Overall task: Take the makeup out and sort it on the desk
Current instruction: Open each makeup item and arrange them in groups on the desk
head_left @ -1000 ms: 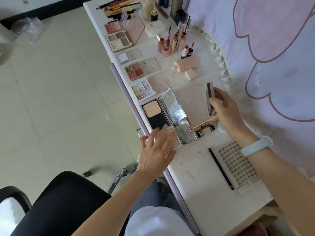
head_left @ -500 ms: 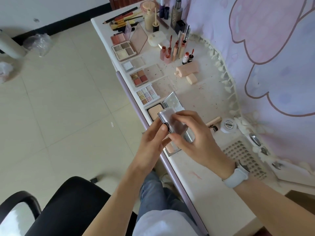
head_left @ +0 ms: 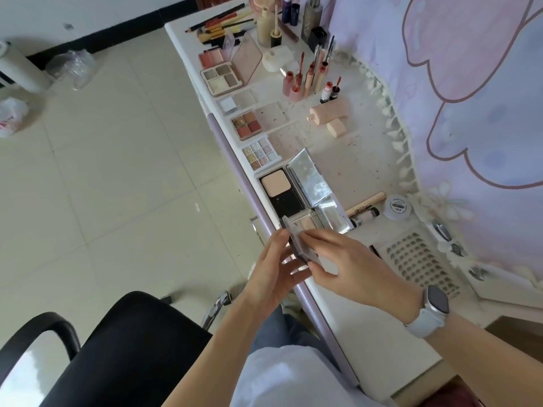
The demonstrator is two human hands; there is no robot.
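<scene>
While both hands [head_left: 308, 265] hold it, compact [head_left: 299, 245] tilts.

We see a white worktop [head_left: 367, 333] carrying open palettes [head_left: 246, 124] along its 9 o'clock edge, lip tubes [head_left: 305, 80] and pencils [head_left: 220, 23] toward 12 o'clock, and a white jar [head_left: 399, 207] at 3 o'clock.

A home bedroom or dressing corner: a white desk [head_left: 367, 342] strewn with palettes [head_left: 246, 124] and lip glosses [head_left: 308, 77], a pastel cartoon curtain [head_left: 470, 83] at 2 o'clock, tiled floor [head_left: 102, 186], black chair [head_left: 123, 356] at 7 o'clock.
</scene>
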